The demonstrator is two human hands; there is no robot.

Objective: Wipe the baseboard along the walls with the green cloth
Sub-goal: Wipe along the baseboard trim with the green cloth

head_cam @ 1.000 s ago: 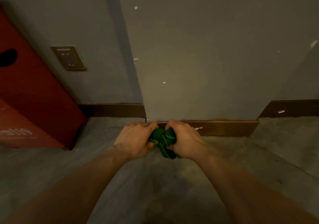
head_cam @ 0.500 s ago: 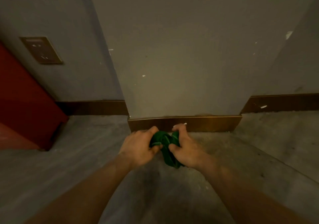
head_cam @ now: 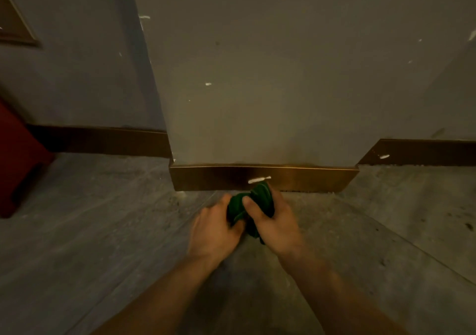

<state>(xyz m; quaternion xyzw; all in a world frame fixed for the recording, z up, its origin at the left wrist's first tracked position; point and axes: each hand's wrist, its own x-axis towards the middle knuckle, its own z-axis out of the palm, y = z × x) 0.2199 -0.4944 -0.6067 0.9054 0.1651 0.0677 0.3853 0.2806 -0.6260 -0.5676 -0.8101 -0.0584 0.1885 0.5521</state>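
Bare concrete floor (head_cam: 103, 231) lies open left and right of the hands, bounded ahead by the projecting wall (head_cam: 257, 89) and its brown baseboard (head_cam: 206, 177); two more baseboard runs sit further back, one on each side; the one green cloth (head_cam: 251, 203) is bunched between both hands, its top just at the baseboard's lower edge below a white smear (head_cam: 258, 179); the left hand (head_cam: 213, 231) and right hand (head_cam: 277, 221) both clutch it, fingers curled; a red object (head_cam: 18, 154) and a wall plate (head_cam: 13, 25) are cut off at left.

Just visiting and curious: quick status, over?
Left hand and right hand both gripping bunched green cloth. Cloth tip at baseboard, by a white smear. Nothing blocking.
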